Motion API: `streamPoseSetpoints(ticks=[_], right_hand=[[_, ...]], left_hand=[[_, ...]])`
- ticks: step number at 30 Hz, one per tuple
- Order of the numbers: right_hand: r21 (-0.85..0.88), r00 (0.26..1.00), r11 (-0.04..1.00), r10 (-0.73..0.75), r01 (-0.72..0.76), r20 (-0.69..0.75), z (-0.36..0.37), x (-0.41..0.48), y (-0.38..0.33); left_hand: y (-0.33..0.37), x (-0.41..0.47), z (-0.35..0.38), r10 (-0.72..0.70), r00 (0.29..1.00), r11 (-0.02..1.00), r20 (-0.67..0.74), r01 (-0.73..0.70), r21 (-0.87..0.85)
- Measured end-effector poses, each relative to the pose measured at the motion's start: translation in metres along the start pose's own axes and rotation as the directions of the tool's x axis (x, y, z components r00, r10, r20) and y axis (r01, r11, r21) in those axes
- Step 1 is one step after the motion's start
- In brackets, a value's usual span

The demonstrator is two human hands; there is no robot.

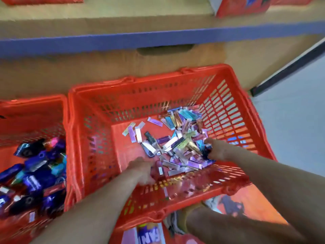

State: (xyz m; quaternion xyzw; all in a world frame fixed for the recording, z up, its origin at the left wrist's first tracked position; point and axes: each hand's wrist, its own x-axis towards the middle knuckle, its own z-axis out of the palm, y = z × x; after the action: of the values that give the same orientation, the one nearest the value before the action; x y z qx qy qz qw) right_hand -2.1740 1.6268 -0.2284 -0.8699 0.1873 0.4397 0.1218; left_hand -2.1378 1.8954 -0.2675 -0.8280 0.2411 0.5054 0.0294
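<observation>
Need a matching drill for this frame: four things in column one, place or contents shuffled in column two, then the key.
Column one
1. left hand
2. right hand
3. left basket
4. cardboard box

Column two
A. behind both baskets, below the blue shelf edge
B. holds dark blue and purple packs
C. in the middle basket, at the near left edge of the pile of small packets
D. at the pile's right edge, near the mesh side wall

Pairs: 1-C, 2-D, 3-B, 4-A
</observation>
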Motion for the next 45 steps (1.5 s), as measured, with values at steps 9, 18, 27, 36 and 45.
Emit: streamPoseSetpoints(ticks=[9,18,27,36,45], right_hand=[[-0.164,0.995,0.986,-0.011,0.027,0.097,0.033,0.039,-0.01],[-0.082,0.964,0.99,-0.131,0.115,-0.233,0.019,0.046,-0.018],[-0.154,0.957,0.967,-0.229,0.203,-0.18,0.024,0.059,-0.035],[0.28,0.97,0.951,-0.067,0.133,-0.232,0.015,0.058,-0.023],[0.228,0.91,0.93,-0.191,0.287,-0.367,0.015,0.05,-0.06]], left_hand=[[-0.019,0.012,0.027,-0.029,0.993,0.999,-0.111,0.026,-0.031],[-0.002,0.016,0.008,0.021,0.975,0.907,-0.22,-0.111,-0.407],[0.001,0.026,0.011,0.086,0.984,0.995,-0.154,-0.093,-0.04],[-0.018,0.025,-0.007,-0.198,0.869,0.909,-0.454,-0.011,-0.417],[-0.023,0.046,-0.03,-0.201,0.868,0.947,-0.453,0.054,-0.317]])
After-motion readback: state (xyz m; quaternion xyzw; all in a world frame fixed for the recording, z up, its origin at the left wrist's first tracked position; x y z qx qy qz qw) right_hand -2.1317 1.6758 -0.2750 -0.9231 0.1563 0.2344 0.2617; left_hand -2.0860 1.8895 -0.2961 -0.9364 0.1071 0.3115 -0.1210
